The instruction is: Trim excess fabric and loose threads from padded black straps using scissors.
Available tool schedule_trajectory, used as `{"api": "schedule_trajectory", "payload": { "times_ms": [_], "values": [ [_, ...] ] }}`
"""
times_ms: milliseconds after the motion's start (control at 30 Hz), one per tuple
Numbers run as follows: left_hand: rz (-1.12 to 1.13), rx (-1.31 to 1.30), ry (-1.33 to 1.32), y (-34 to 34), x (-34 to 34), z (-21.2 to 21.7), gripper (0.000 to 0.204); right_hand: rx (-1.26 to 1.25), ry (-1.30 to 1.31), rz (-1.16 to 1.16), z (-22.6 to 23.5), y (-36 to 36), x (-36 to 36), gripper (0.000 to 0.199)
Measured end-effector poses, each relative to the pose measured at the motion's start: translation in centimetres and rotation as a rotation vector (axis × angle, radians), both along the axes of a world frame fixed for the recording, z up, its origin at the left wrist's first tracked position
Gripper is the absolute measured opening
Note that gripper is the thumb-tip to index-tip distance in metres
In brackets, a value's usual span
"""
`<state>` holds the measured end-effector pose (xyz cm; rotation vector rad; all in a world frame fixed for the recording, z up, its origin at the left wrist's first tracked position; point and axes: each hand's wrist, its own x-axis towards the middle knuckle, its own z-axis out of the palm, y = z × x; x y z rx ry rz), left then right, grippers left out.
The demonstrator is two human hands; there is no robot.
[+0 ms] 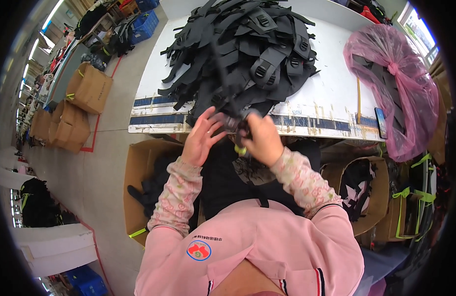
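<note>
A large heap of black straps with plastic buckles [267,69] lies on the white table [331,93] in front of me. At the near edge of that heap, my right hand [263,139] is closed round a black strap with a buckle [232,122], which is smeared by motion. A small yellow-green piece [240,149] shows just below the right hand's fingers; what it belongs to I cannot make out. Fingers spread, my left hand [203,139] is beside the same strap, and whether its fingertips touch it is unclear.
A pink plastic bag [393,69] of dark pieces stands at the table's right, next to a phone [381,122]. Open cardboard boxes of dark goods flank me, one left [136,172] and one right [378,197]. More cardboard boxes [90,89] stand across the floor.
</note>
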<state>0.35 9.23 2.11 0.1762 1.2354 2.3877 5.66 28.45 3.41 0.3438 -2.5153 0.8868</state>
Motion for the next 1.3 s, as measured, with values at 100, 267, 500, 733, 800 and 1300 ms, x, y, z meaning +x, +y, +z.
{"api": "schedule_trajectory", "payload": {
  "times_ms": [100, 267, 500, 733, 800, 1300],
  "values": [
    [-0.231, 0.238, -0.080, 2.0, -0.2, -0.4, 0.041, 0.023, 0.011, 0.135, -0.9, -1.3, 3.1, 0.030],
    [-0.181, 0.237, -0.095, 2.1, 0.2, -1.4, 0.043, -0.237, -0.157, 0.111, -1.6, 0.1, 5.1, 0.030],
    [-0.057, 0.263, -0.023, -0.2, 0.3, -0.8, 0.044, -0.512, -0.285, -0.105, -3.8, 3.5, 4.5, 0.040],
    [-0.035, 0.252, -0.047, -0.7, 0.8, -1.3, 0.043, -0.376, -0.497, -0.072, -3.4, 2.5, 4.8, 0.046],
    [-0.048, 0.245, -0.063, -0.5, 1.1, -1.7, 0.043, -0.401, -0.496, -0.047, -3.7, 2.4, 4.3, 0.047],
    [0.113, -0.024, 0.211, -9.4, -3.7, 0.2, 0.045, -0.620, -0.813, 0.533, -4.2, 5.0, 4.7, 0.028]
  ]
}}
